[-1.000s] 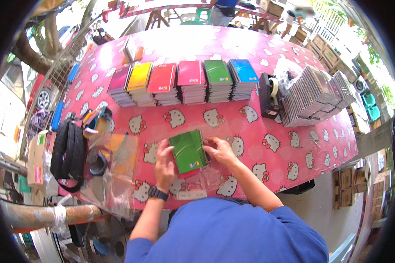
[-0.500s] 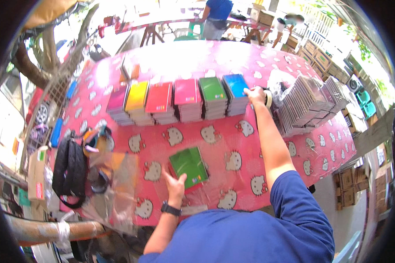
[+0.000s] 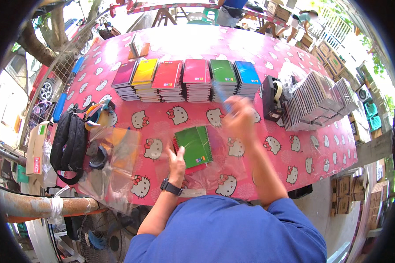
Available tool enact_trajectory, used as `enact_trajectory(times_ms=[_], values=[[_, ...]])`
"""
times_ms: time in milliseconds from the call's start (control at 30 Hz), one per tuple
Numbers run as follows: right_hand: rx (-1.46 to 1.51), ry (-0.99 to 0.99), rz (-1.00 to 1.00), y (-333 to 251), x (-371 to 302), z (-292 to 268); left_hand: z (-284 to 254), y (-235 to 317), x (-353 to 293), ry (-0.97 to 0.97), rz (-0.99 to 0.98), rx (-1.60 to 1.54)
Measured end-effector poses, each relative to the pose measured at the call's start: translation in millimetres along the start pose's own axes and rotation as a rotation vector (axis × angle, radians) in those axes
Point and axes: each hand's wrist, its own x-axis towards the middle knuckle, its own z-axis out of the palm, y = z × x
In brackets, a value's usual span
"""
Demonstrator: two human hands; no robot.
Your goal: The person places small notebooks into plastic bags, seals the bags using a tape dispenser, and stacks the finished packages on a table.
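My left hand (image 3: 177, 166) grips the lower left edge of a small fanned pile topped by a green spiral notebook (image 3: 193, 147), thumb on the cover. Pinkish-red edges peek out beneath it. My right hand (image 3: 242, 117), smeared by motion, carries a thin blue notebook (image 3: 222, 94) to the upper right of that pile. Behind stand the notebook stacks in a row: purple (image 3: 124, 73), yellow (image 3: 145, 72), red (image 3: 166, 74), pink (image 3: 195, 71), green (image 3: 223, 71) and blue (image 3: 248, 72).
A black tape dispenser (image 3: 273, 100) stands beside plastic-wrapped notebook bundles (image 3: 314, 103) on the right. At left lie a black bag (image 3: 69, 144) and clear plastic wrappers (image 3: 114, 175). People and cardboard boxes (image 3: 327, 59) are beyond the pink patterned table (image 3: 276, 153).
My right hand has left the blue stack and come nearer with a blue notebook in it. The left hand stays on the green-topped pile. The whole view has shifted slightly.
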Motion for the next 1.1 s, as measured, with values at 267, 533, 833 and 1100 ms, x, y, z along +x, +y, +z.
enact_trajectory(times_ms=[267, 533, 833, 1100], values=[[-0.017, -0.591, 0.241, -24, -76, 22, 9, 12, 4, -0.153, -0.088, 0.154], [0.242, -0.771, 0.810, 4, -98, 37, 9, 35, 30, -0.281, -0.594, -0.204], [0.807, -0.732, 0.510, 5, -110, -7, -6, 52, -18, -0.549, 0.247, 0.071], [0.981, -0.696, 0.533, -4, -127, 11, -9, 19, -25, -0.526, 0.200, 0.158]])
